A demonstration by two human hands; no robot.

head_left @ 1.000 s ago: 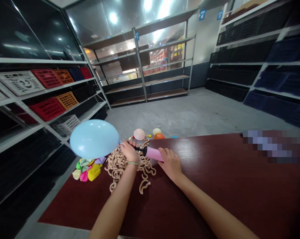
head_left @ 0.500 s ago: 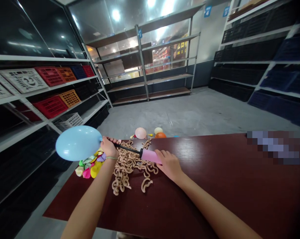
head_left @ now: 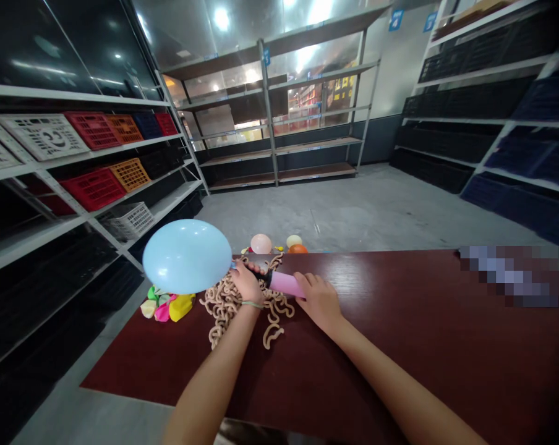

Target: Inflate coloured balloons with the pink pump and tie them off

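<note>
My left hand (head_left: 247,283) grips the neck of a pale blue inflated balloon (head_left: 187,256) where it meets the black nozzle of a pink hand pump (head_left: 283,284). My right hand (head_left: 320,301) holds the pump's pink end. Both hands are above a tangled heap of tan twisted balloons (head_left: 242,309), and my left hand nearly touches it. Left of the heap lies a pile of limp balloons in yellow, pink and green (head_left: 168,306), partly hidden behind the blue balloon.
The dark red wooden table (head_left: 400,346) runs across the view, with a pixelated blurred patch (head_left: 511,275) at its right. Small inflated balloons (head_left: 279,245) lie beyond its far edge. Metal shelves with plastic crates (head_left: 94,188) stand on both sides.
My left hand and the blue balloon have swung back rightward over the tan heap. The pump has moved with them and now sits more steeply between my hands.
</note>
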